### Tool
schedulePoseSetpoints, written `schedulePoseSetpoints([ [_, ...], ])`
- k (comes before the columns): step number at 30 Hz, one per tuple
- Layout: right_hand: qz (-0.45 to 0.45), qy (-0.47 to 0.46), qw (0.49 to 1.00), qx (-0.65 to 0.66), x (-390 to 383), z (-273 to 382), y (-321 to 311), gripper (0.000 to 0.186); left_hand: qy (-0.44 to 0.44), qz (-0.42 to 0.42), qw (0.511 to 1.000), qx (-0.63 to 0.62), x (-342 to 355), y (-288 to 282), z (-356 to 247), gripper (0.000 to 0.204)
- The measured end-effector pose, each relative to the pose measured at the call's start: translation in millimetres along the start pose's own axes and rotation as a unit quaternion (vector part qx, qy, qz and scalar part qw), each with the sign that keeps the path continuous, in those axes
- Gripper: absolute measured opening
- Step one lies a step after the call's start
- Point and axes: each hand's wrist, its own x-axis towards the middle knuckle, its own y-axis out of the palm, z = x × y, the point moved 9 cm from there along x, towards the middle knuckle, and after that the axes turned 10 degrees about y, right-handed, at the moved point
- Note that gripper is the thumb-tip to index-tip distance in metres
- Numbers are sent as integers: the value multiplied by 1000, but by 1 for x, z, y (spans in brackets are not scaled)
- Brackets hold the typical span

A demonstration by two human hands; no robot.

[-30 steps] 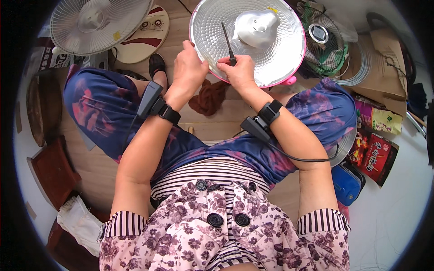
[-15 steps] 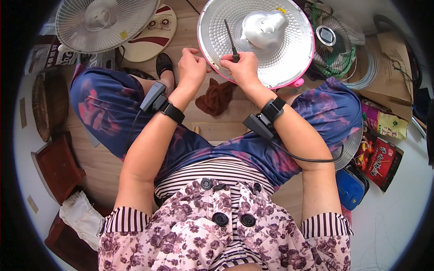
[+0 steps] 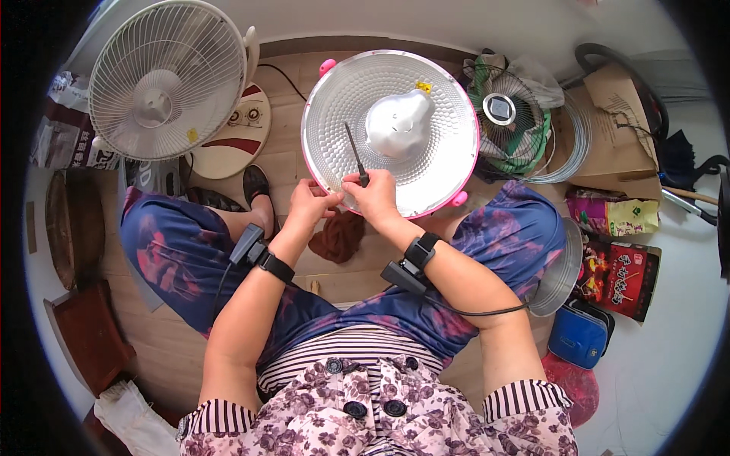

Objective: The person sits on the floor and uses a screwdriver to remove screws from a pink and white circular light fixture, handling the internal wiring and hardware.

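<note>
A round silver dimpled dish with a pink rim and pink side knobs lies in front of me, a crumpled-looking silver dome at its middle. My right hand is closed on a black-handled screwdriver at the dish's near-left edge, its shaft pointing away from me. My left hand is closed at the near-left rim, thumb and fingers pinching the edge beside my right hand. A brown cloth lies just below the dish, between my legs.
A white caged fan and its round base stand at left. A dark caged fan, coiled wire, cardboard and packets crowd the right. Wooden boards are at lower left, a blue case at lower right.
The view has tilted up, so the scene sits lower and more of the back wall shows. My left hand has come closer to my right hand at the rim. The screwdriver remains in my right hand.
</note>
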Motion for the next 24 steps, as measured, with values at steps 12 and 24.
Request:
schedulePoseSetpoints([
  [12, 15, -48, 998, 24, 12, 4, -3, 14, 3, 58, 997, -46, 7, 17, 2, 23],
  [24, 70, -25, 997, -33, 5, 12, 18, 16, -10, 60, 986, -153, -5, 15, 1, 26],
])
